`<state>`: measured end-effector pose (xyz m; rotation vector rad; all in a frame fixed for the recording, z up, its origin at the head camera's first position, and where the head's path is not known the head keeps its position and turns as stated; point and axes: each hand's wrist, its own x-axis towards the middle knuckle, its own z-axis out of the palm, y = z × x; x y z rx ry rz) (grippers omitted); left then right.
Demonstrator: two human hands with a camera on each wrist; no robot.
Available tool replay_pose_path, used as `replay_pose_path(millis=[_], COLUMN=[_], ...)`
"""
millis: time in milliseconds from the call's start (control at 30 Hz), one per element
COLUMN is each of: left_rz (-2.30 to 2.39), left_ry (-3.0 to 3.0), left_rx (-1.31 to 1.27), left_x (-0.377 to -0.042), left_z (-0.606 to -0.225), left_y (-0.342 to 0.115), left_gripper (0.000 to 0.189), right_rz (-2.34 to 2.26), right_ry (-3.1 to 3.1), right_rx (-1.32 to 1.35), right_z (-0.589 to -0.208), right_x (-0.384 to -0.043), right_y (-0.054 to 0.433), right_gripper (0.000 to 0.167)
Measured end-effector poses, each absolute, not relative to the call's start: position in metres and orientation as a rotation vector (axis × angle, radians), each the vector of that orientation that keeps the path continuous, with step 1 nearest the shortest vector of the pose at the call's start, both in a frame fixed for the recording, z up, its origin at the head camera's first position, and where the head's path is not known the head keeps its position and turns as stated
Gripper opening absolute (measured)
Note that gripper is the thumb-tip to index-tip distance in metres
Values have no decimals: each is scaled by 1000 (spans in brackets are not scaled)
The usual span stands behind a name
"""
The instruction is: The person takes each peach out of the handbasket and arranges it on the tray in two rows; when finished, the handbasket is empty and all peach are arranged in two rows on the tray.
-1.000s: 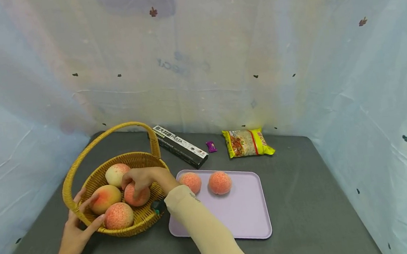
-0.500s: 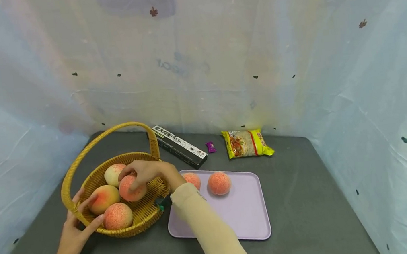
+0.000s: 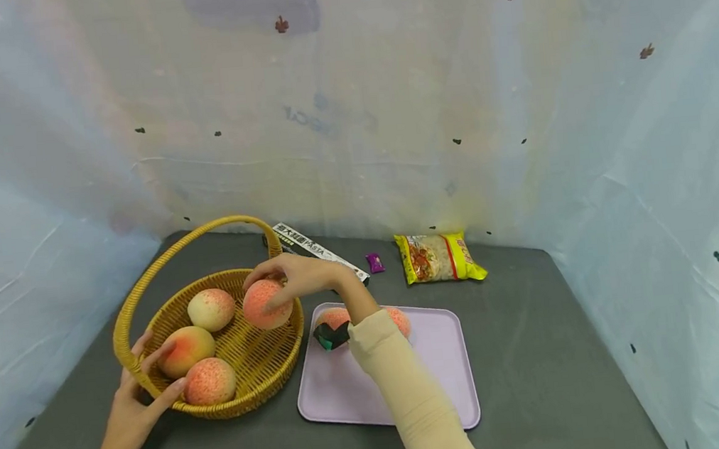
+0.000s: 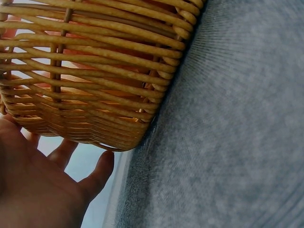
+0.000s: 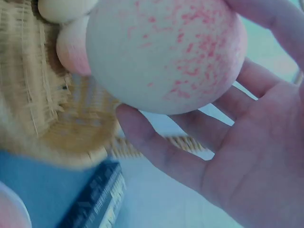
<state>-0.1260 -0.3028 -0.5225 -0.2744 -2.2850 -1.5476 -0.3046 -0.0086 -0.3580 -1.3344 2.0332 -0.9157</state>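
A yellow wicker basket point(image 3: 263, 372) with a tall arched handle stands at the left of the table. My left hand point(image 3: 129, 416) holds its near left rim, thumb and fingers reaching over the edge; the left wrist view shows this hand point(image 4: 42, 175) against the woven side. Between the fingers and thumb of my right hand point(image 3: 306, 275) is a pink speckled peach point(image 3: 267, 305), held over the basket's right side. Its paler face shows in the right wrist view, where the fingers cup the peach point(image 5: 166, 52). Inside the basket lie a pale peach point(image 3: 211, 309), a yellow-orange peach point(image 3: 187, 350) and a pink peach point(image 3: 209, 382).
Right of the basket lies a lilac tray point(image 3: 440, 374) bearing two peaches, partly hidden by my right wrist and sleeve. Behind it are a black pasta box point(image 3: 317, 249), a small purple wrapped candy point(image 3: 374, 262) and a yellow noodle packet point(image 3: 439, 257). A plastic curtain point(image 3: 388, 108) surrounds the table.
My right hand has lifted the pink peach from among the others and moved it right, toward the basket's rim. The left hand has stayed on the basket.
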Motion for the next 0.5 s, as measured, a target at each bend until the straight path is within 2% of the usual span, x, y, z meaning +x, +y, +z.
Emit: replay_pose_path(millis=[500], left_rz=[-1571], left_ry=[-2285], left_rx=[-284], left_x=[-126], left_z=[-523], left_y=[-305], left_gripper=[64], right_rz=[-1014], right_ry=[2138], right_rx=[-1216], right_z=[-350], right_x=[-305], right_y=[101], right_gripper=[48])
